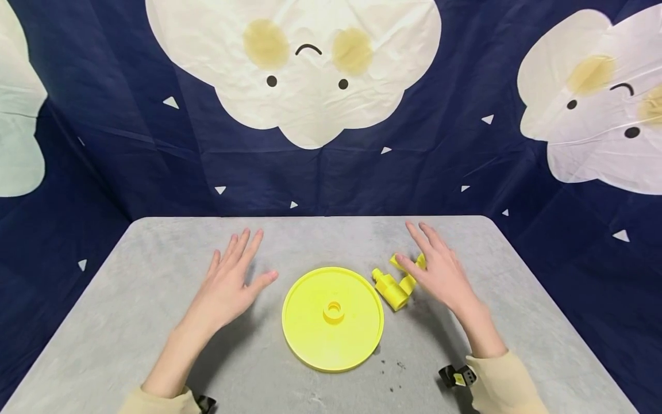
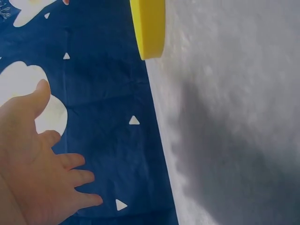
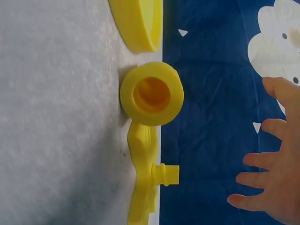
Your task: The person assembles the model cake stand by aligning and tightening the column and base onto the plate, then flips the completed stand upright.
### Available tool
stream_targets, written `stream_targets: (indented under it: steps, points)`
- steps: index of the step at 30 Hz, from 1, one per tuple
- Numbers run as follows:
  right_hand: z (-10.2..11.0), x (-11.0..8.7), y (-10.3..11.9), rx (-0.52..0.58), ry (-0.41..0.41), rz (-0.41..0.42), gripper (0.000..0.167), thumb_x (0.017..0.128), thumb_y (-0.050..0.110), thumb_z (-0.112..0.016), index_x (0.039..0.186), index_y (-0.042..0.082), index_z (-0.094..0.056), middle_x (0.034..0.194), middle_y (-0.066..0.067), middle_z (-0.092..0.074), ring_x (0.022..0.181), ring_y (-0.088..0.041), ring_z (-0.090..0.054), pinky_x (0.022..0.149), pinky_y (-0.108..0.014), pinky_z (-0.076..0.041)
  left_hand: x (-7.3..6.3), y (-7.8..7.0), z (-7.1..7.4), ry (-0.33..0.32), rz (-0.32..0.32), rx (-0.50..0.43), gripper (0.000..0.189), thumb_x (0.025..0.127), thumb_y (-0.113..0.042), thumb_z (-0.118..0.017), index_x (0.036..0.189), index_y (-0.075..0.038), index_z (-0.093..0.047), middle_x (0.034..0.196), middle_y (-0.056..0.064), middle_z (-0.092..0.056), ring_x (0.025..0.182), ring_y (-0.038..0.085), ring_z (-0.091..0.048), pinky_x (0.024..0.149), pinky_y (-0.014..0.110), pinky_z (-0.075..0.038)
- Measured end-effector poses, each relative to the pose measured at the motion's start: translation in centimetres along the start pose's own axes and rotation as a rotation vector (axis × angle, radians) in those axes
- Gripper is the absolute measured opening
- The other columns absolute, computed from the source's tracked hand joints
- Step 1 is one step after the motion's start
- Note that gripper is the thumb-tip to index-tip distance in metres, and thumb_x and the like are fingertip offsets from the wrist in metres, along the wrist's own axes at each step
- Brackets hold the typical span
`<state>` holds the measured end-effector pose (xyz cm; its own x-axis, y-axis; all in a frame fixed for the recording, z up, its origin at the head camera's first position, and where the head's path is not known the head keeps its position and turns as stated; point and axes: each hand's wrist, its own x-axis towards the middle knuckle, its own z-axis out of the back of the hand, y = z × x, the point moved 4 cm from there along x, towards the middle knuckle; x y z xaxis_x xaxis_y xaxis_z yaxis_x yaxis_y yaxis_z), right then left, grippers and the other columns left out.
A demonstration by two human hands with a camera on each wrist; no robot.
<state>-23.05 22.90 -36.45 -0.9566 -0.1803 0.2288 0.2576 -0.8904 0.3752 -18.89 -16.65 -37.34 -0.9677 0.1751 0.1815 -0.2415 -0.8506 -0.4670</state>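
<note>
The yellow disc (image 1: 310,339) lies flat on the grey table (image 1: 155,276) between your left hand (image 1: 224,293) and your right hand (image 1: 441,271), the raised ring (image 1: 333,316) at its centre facing up. Lying so, it probably sits steady by its own weight and leaves the ring open from above, so neither hand needs to hold it.

Just beside it, on your right, the yellow cylinder (image 1: 392,292) lies on its side, its narrow neck (image 1: 376,274) pointing away from you and its hollow mouth (image 3: 151,94) showing in the right wrist view. Next comes the bent yellow piece (image 1: 408,283) with a short peg (image 3: 166,174); your right hand partly covers it in the head view, and I cannot tell whether it touches the cylinder. Both parts seem placed within easy reach of your right hand.

Your left fingers are spread and grasp nothing, over the table left of the disc. Your right fingers are equally loose and released, with a gap between them and the parts. The shadows below suggest both hands are raised, which leaves the disc in plain view. Beyond the table hangs a dark blue cloth (image 1: 320,178) with white clouds
</note>
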Motion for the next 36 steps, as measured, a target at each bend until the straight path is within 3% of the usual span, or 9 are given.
stream_targets:
  steps: [8, 15, 24, 36]
  points:
    - [-0.7, -0.8, 0.8, 0.046, -0.044, 0.022, 0.075, 0.098, 0.052, -0.064, 0.163, 0.030, -0.033, 0.163, -0.017, -0.040, 0.148, -0.044, -0.041, 0.112, -0.073, -0.038, -0.7, -0.7, -0.9, 0.012, -0.010, -0.031, 0.089, 0.099, -0.063, -0.056, 0.167, -0.026, -0.014, 0.174, 0.015, -0.014, 0.161, 0.043, -0.011, 0.125, 0.073, -0.010]
    - [-1.5, -1.7, 1.3, 0.079, -0.012, -0.025, 0.075, 0.097, 0.057, -0.062, 0.162, 0.040, -0.028, 0.163, -0.012, -0.042, 0.148, -0.040, -0.042, 0.107, -0.078, -0.039, -1.3, -1.1, -1.9, 0.020, -0.020, -0.044, 0.089, 0.098, -0.060, -0.060, 0.167, -0.027, -0.015, 0.174, 0.015, -0.016, 0.161, 0.043, -0.013, 0.125, 0.073, -0.011]
    - [-2.4, -2.7, 1.8, 0.086, 0.013, -0.040, 0.076, 0.096, 0.061, -0.061, 0.162, 0.036, -0.032, 0.158, -0.010, -0.049, 0.145, -0.039, -0.048, 0.105, -0.074, -0.044, -1.8, -1.9, -2.6, 0.035, -0.021, -0.061, 0.091, 0.095, -0.061, -0.063, 0.167, -0.027, -0.017, 0.173, 0.016, -0.018, 0.160, 0.043, -0.015, 0.125, 0.073, -0.012]
    - [-3.6, -3.2, 2.3, 0.097, 0.085, -0.041, 0.076, 0.095, 0.049, -0.070, 0.161, 0.030, -0.037, 0.160, -0.010, -0.048, 0.148, -0.041, -0.045, 0.109, -0.071, -0.044, -2.4, -2.6, -3.6, 0.076, -0.028, -0.059, 0.094, 0.094, -0.056, -0.068, 0.167, -0.026, -0.018, 0.172, 0.018, -0.021, 0.160, 0.043, -0.017, 0.125, 0.072, -0.015]
